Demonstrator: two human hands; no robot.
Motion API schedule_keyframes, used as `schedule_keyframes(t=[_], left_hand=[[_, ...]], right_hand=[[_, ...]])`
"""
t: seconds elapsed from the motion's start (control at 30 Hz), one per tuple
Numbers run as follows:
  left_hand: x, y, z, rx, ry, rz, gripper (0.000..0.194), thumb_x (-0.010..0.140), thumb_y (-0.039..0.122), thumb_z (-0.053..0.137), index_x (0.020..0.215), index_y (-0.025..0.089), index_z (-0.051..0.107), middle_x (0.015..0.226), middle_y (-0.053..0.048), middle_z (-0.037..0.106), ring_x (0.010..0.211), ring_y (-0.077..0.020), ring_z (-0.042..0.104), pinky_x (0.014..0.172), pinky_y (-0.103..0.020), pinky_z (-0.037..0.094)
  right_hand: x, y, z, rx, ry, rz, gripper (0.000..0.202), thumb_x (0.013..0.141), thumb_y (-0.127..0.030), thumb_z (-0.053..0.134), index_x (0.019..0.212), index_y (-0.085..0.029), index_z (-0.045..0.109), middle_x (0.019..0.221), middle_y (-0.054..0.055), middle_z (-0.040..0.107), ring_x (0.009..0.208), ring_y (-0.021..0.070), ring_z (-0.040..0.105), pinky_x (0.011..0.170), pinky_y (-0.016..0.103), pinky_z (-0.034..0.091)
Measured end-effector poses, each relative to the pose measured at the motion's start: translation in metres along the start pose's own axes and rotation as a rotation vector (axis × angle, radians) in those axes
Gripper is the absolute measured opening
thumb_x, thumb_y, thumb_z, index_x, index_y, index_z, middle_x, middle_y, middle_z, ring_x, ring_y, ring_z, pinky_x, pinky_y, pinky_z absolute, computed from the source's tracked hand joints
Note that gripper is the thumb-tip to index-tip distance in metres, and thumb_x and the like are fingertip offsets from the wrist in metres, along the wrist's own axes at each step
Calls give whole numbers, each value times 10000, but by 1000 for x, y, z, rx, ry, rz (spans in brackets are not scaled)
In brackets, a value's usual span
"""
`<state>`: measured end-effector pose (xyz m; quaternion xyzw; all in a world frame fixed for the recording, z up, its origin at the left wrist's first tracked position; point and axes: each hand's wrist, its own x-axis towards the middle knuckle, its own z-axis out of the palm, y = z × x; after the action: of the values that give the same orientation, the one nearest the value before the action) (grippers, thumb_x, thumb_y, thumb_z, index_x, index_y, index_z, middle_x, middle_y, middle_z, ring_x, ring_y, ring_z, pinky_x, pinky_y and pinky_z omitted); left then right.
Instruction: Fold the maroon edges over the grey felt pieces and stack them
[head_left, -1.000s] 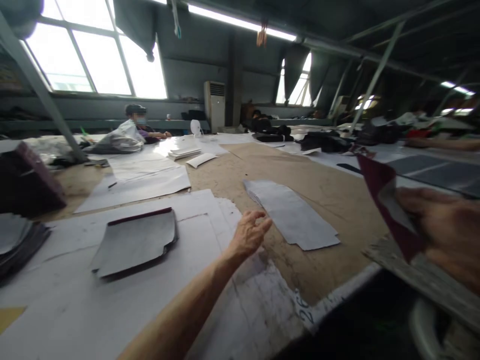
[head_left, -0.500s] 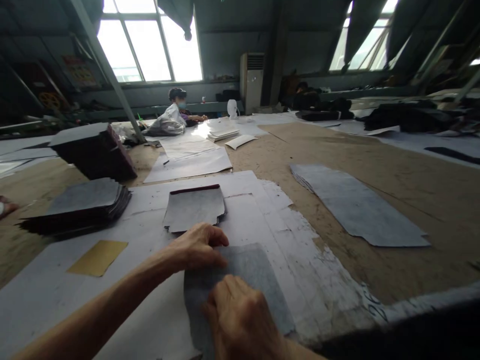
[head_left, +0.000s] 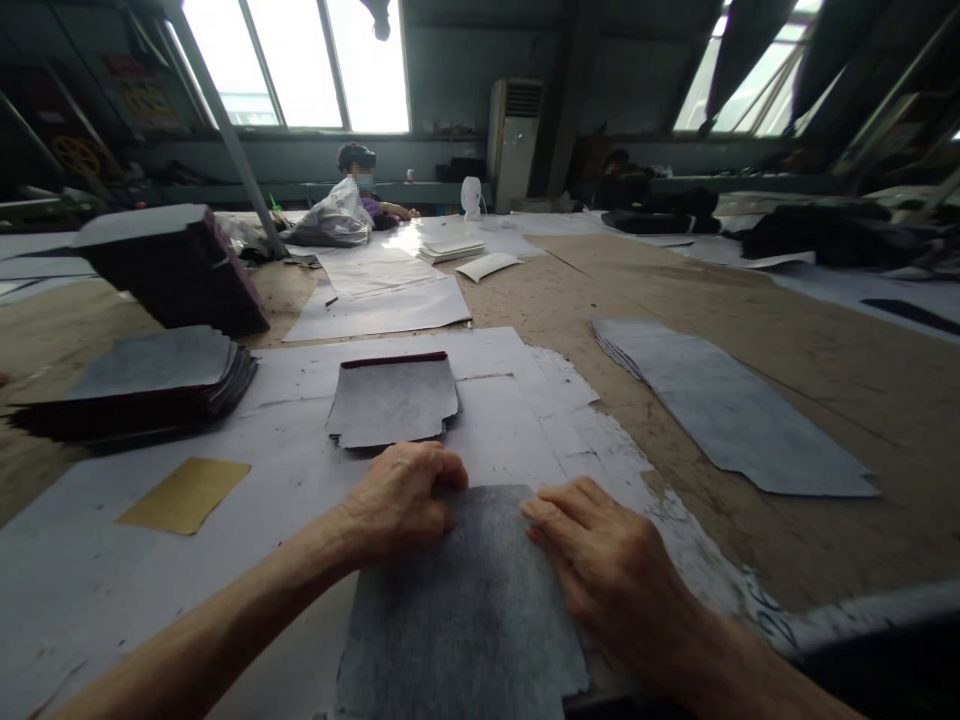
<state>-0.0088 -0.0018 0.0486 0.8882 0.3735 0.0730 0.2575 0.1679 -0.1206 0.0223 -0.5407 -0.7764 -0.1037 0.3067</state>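
Both forearms are bare, left hand (head_left: 401,495) and right hand (head_left: 607,565) ungloved.
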Motion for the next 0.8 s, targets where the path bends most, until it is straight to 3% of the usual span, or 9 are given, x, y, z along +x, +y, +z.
schedule_keyframes(t=[0.1, 0.3, 0.47, 0.57, 0.67, 0.8], left_hand=[[0, -3, 1, -35, 1, 27, 252, 610, 158, 602, 834, 235, 687, 847, 8, 618, 780, -159, 553, 713, -257, 430], [-6, -13, 5, -106, 75, 154, 207, 670, 163, 648, 849, 249, 705, 836, 12, 623, 775, -137, 570, 728, -255, 444], [-7, -23, 9, -9, 171, 436, 189, 774, 131, 558, 890, 205, 688, 803, -20, 610, 757, -133, 542, 716, -268, 436], [-7, -29, 14, 98, 244, 604, 287, 822, 67, 418, 925, 189, 657, 797, -33, 593, 735, -140, 495, 709, -298, 417], [-9, -33, 19, 168, 270, 683, 312, 820, 31, 371, 959, 160, 619, 812, -46, 577, 745, -151, 463, 712, -316, 400], [-12, -34, 19, 257, 212, 708, 277, 849, 52, 359, 987, 137, 583, 857, -60, 559, 787, -165, 449, 738, -333, 381]], right_hand=[[13, 9, 3, -14, -15, -42, 172, 815, -88, 493, 950, -113, 596, 864, 89, 597, 818, 198, 506, 697, 320, 473], [30, 18, 14, 2, -236, -28, 194, 713, -123, 670, 902, -144, 630, 831, 60, 609, 800, 202, 506, 709, 337, 453], [25, 21, 15, -6, -168, -61, 93, 783, -152, 608, 870, -160, 639, 776, 41, 601, 756, 182, 498, 677, 321, 404], [21, 20, 14, -36, -87, -161, 161, 855, -129, 481, 858, -160, 639, 754, 37, 599, 724, 168, 488, 669, 323, 378], [19, 19, 13, -64, -40, -238, 234, 878, -97, 403, 883, -139, 633, 757, 48, 601, 745, 171, 491, 698, 334, 379], [16, 20, 13, -99, -99, -301, 244, 891, -102, 381, 944, -104, 620, 802, 71, 600, 789, 182, 497, 742, 347, 399]])
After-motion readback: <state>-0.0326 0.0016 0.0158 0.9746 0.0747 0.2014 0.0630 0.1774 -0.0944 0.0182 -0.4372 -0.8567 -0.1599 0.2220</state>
